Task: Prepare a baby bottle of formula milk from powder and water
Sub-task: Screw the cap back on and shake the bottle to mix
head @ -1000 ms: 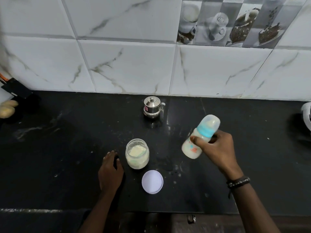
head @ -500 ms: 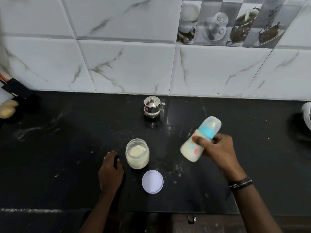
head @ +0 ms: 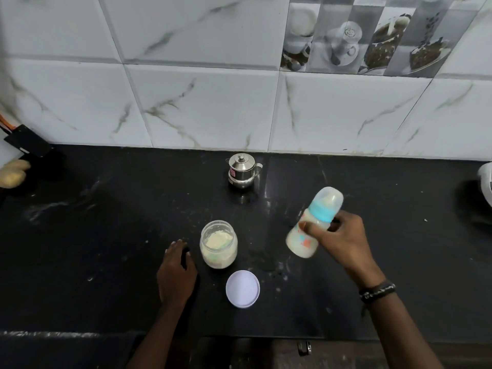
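Note:
My right hand [head: 343,243] grips a baby bottle [head: 314,222] with a blue collar and clear cap, held tilted above the black counter, milky liquid inside. An open glass jar of pale powder [head: 218,245] stands at the counter's middle. Its white lid [head: 242,288] lies flat just in front of it. My left hand [head: 176,272] rests palm down on the counter, just left of the jar, holding nothing.
A small steel lidded pot [head: 242,170] stands near the tiled wall. Spilled powder specks dot the black counter [head: 106,235] between jar and bottle. A black box with orange wires [head: 26,142] sits far left, a white object [head: 486,182] at the right edge.
The bottle in my right hand has shifted slightly in tilt and position, as in shaking. My left hand, the jar and the lid have stayed put.

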